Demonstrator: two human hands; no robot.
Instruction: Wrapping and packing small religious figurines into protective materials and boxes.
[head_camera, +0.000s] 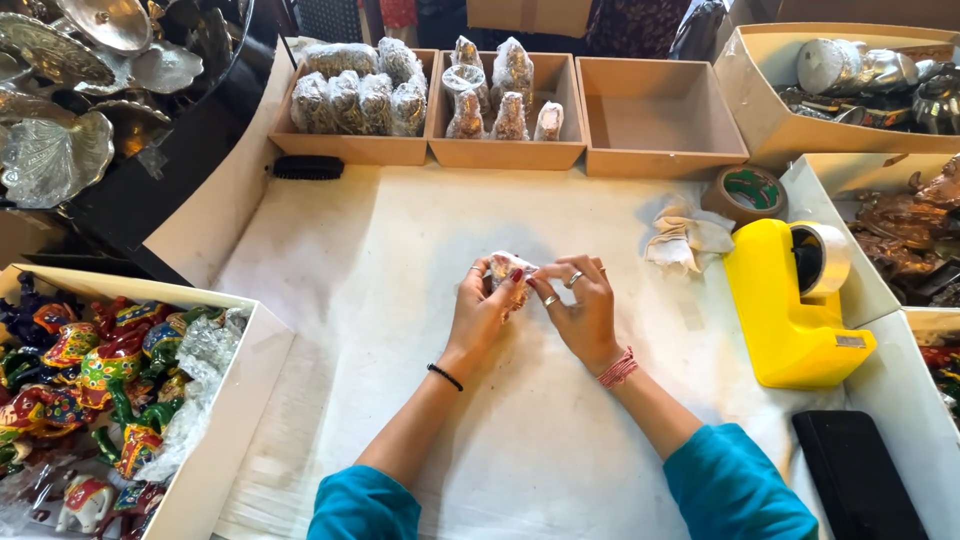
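Both forearms reach in from the near edge, teal sleeves pushed to the elbows, wrists angled inward so the hands meet over the middle of the white paper-covered desk (520, 440).

Left hand (482, 312): fingers curled, closed around a small figurine wrapped in clear plastic film (505, 270); thumb and fingertips pinch its left side. Black band on the wrist, ring on one finger.

Right hand (580, 310): palm down, fingers bent, thumb and forefinger pinching the wrap at the figurine's right side. Rings on two fingers, pink thread band at the wrist. The hands touch at the fingertips; the figurine is held just above the desk, centre of the scene.

Around:
- Far edge, three shallow cardboard trays: left tray (350, 148) full of wrapped pieces, middle tray (508, 152) partly filled, right tray (660, 160).
- Right of the hands: crumpled white cloth (688, 240), brown tape roll (745, 193), yellow tape dispenser (790, 310).
- Near right: black flat case (855, 480).
- Near left: white box of painted multicoloured animal figurines (100, 380).
- Far left: silver leaf-shaped metal dishes (60, 150).
- Small black brush (308, 167) beside the left tray.
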